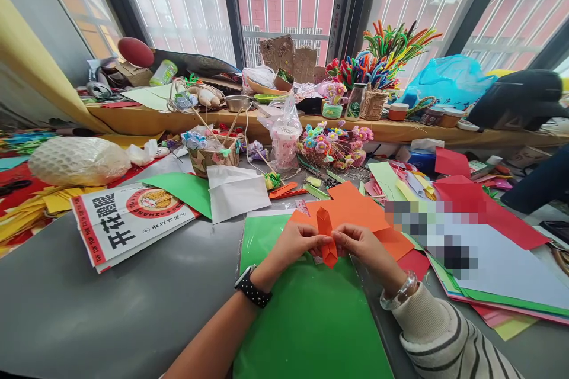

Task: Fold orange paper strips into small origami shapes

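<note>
A small folded orange paper piece [327, 235] is pinched between both my hands above a large green sheet [306, 320]. My left hand [296, 244], with a black watch on the wrist, grips its left side. My right hand [361, 244], with a clear bracelet and a striped sleeve, grips its right side. Behind the piece lies a larger orange sheet [355, 207] on the grey table [89, 308].
A printed white bag [127, 220], a green sheet [184, 188] and a white envelope [235, 189] lie to the left. Red and coloured paper [484, 213] is stacked to the right. Paper flowers [334, 143], a basket [212, 157] and pipe cleaners [391, 50] crowd the back ledge.
</note>
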A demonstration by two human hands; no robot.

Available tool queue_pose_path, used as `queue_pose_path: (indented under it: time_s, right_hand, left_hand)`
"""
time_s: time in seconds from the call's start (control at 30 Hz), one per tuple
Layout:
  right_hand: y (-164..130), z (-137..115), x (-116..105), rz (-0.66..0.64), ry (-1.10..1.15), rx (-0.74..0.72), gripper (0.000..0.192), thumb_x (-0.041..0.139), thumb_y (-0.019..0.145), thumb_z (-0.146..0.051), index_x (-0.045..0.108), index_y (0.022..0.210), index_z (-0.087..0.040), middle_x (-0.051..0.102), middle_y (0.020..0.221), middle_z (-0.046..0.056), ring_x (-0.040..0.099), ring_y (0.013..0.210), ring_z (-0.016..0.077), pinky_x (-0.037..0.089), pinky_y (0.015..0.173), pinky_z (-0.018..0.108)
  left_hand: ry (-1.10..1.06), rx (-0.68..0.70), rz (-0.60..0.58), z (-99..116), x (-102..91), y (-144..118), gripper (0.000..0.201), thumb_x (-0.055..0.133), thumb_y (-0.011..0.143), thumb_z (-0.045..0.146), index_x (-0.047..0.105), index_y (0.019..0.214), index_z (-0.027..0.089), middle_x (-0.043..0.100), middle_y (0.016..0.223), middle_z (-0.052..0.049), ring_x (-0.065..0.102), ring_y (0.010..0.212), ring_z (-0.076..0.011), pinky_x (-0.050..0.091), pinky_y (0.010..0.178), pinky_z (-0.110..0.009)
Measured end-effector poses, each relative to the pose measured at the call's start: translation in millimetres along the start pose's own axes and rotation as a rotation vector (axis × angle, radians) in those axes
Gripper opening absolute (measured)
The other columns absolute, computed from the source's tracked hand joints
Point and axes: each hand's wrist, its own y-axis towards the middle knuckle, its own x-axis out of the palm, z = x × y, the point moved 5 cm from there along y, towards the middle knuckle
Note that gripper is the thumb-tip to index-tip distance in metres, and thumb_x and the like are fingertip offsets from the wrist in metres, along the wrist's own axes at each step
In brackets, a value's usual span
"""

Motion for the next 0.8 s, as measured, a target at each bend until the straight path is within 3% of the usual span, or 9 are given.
queue_pose_path:
  time_s: [0.27, 0.67, 0.8]
  right_hand:
    - [1.5, 6.1, 0.8, 0.004, 0.069, 0.05, 0.025, 0.06, 0.066, -0.039, 0.054, 0.064, -0.015, 0.046, 0.053, -0.005, 0.04, 0.05, 0.0078, 0.029, 0.049, 0.021]
    - [1.1, 10.0, 0.5, 0.016, 0.183, 0.072, 0.022, 0.064, 0.063, -0.036, 0.058, 0.069, -0.015, 0.047, 0.056, -0.004, 0.039, 0.052, 0.0073, 0.029, 0.05, 0.021]
    - [1.2, 10.7, 2.4, -0.026, 0.252, 0.078, 0.028, 0.06, 0.066, -0.04, 0.056, 0.058, -0.014, 0.043, 0.054, -0.003, 0.038, 0.053, 0.0085, 0.031, 0.053, 0.022]
  left_hand:
    - [0.042, -0.046, -0.01, 0.5, 0.2, -1.8, 0.036, 0.06, 0.057, 0.047, 0.054, 0.047, 0.013, 0.053, 0.043, 0.001, 0.047, 0.043, -0.0097, 0.032, 0.043, -0.02]
    - [0.048, 0.023, -0.047, -2.2, -0.2, -1.5, 0.034, 0.058, 0.061, 0.043, 0.056, 0.05, 0.011, 0.053, 0.046, 0.002, 0.044, 0.044, -0.0077, 0.029, 0.043, -0.018]
    - [0.061, 0.033, -0.076, -0.8, 2.0, -1.8, 0.034, 0.059, 0.06, 0.044, 0.058, 0.051, 0.012, 0.051, 0.046, 0.002, 0.042, 0.045, -0.008, 0.028, 0.044, -0.019]
